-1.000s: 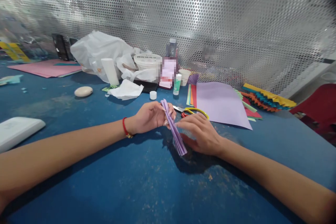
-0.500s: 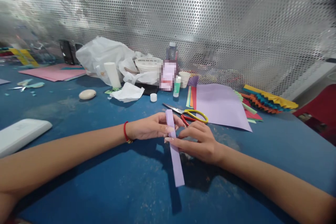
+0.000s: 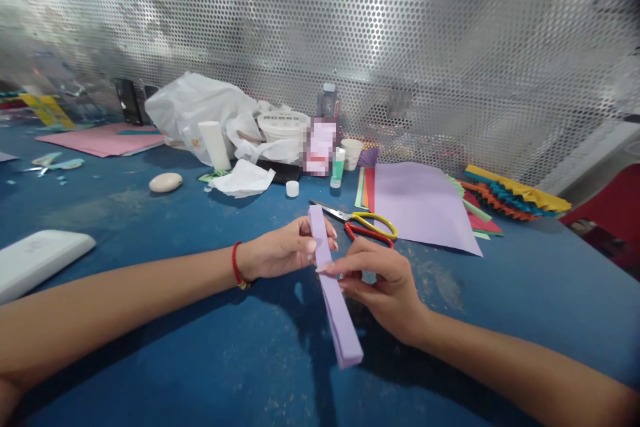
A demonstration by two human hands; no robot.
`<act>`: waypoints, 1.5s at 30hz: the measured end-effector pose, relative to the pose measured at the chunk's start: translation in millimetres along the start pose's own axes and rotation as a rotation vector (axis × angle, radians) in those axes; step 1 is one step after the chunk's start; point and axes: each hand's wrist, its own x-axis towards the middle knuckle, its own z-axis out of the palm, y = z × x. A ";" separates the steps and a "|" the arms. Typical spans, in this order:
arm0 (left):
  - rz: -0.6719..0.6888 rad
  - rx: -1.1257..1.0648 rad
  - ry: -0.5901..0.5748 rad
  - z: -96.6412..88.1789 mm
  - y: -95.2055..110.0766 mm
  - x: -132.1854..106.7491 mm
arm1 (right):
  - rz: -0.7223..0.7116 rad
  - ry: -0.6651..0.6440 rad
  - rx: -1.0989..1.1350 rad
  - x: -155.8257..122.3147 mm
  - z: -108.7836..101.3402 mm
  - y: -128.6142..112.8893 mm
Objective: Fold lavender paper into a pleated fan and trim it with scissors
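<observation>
A narrow strip of folded purple paper (image 3: pixel 336 310) slants above the blue table, its layers slightly parted at the near end. My left hand (image 3: pixel 283 248), with a red cord on the wrist, pinches it near the far end, thumb on top. Lower down, my right hand (image 3: pixel 380 280) grips the strip's middle between fingertips, some fingers hidden behind the paper. Just beyond my hands lie scissors (image 3: pixel 367 220) with one yellow and one red handle loop, touched by neither hand.
Purple sheets (image 3: pixel 420 203) lie over coloured paper at right, beside pleated paper (image 3: pixel 515 193). A glue stick (image 3: pixel 337 168), its white cap (image 3: pixel 293 188), a phone (image 3: pixel 321 147), a paper cup (image 3: pixel 352 153) and a plastic bag (image 3: pixel 200 107) stand toward the perforated metal wall. A white device (image 3: pixel 45 260) lies left.
The folded paper has tilted, its near end swinging slightly right and its layers showing more. My right hand's fingers have shifted their hold on it; my left hand moved slightly left.
</observation>
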 end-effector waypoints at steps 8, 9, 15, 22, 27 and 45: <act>-0.002 0.044 0.020 2.9 -1.4 2.5 | 0.303 0.003 0.217 3.5 0.2 6.3; -0.003 0.055 0.022 4.1 -1.3 2.9 | 0.338 0.003 0.240 4.4 0.4 6.6; 0.037 0.127 0.086 12.1 -2.1 2.9 | 0.506 0.048 0.319 6.8 1.2 9.5; 0.102 0.176 0.104 20.2 1.6 3.0 | 0.611 0.052 0.345 6.0 0.2 12.6; 0.127 0.194 0.072 20.3 0.5 4.8 | 0.638 0.091 0.374 5.4 -1.4 15.0; 0.140 0.207 0.062 23.6 -1.7 1.6 | 0.639 0.023 0.477 7.7 -3.5 15.1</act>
